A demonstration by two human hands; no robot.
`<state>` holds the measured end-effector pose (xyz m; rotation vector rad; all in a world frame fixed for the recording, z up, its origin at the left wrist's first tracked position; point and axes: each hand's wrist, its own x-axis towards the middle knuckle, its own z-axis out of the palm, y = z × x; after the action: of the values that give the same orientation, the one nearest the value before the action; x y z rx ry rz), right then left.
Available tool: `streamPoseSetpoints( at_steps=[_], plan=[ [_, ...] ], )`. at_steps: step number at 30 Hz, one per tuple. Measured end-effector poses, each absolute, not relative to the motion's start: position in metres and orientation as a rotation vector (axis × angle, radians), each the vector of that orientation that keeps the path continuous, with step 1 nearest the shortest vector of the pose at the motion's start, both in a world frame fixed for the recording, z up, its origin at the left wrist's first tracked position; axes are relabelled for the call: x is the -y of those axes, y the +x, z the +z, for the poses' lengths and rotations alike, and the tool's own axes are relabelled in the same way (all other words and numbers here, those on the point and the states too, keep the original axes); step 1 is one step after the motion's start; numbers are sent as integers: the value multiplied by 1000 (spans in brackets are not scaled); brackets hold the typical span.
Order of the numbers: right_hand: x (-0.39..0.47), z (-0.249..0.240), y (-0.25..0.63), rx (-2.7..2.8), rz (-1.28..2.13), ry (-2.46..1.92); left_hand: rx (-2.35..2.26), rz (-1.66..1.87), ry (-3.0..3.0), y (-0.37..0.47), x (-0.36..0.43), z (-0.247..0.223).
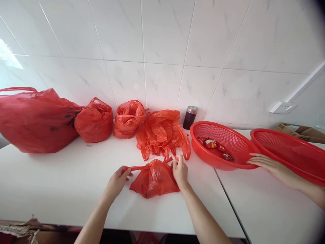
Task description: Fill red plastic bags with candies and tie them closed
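Observation:
A small filled red plastic bag (156, 181) rests on the white table in front of me, its top gathered to a narrow neck. My left hand (118, 181) pinches one handle, stretched out to the left. The other handle is gripped by my right hand (180, 171), just right of the neck. What the bag contains is hidden. Right behind it lies a heap of loose, crumpled red plastic bags (161, 132).
Filled red bags stand along the wall: a large sack (38, 122) and two smaller bags. A dark tumbler (190, 118) is beside a red basket (243, 144) with several wrapped sweets. Another person's hand (269, 166) touches its rim. A second red basket (291, 149) sits further right.

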<state>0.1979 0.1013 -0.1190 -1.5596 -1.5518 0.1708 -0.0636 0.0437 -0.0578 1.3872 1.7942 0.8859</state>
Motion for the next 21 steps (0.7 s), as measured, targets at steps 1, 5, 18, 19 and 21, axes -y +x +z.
streamPoseSetpoints(
  at_steps=[1, 5, 18, 19, 21],
  plan=[
    [-100, -117, 198, 1551, 184, -1536, -1940, 969, 1488, -61, -46, -53],
    [-97, -114, 198, 1540, 259, -1432, -1886, 1037, 2069, -23, -58, -35],
    [-98, -113, 204, 1184, 708, -1177, -1882, 706, 1771, -72, -58, 1],
    [-99, -113, 204, 1193, 716, -1170, -1941, 788, 1690, -88, -56, 6],
    [-100, -114, 203, 1211, 729, -1166, -2133, 933, 1528, -117, -54, 12]
  ],
)
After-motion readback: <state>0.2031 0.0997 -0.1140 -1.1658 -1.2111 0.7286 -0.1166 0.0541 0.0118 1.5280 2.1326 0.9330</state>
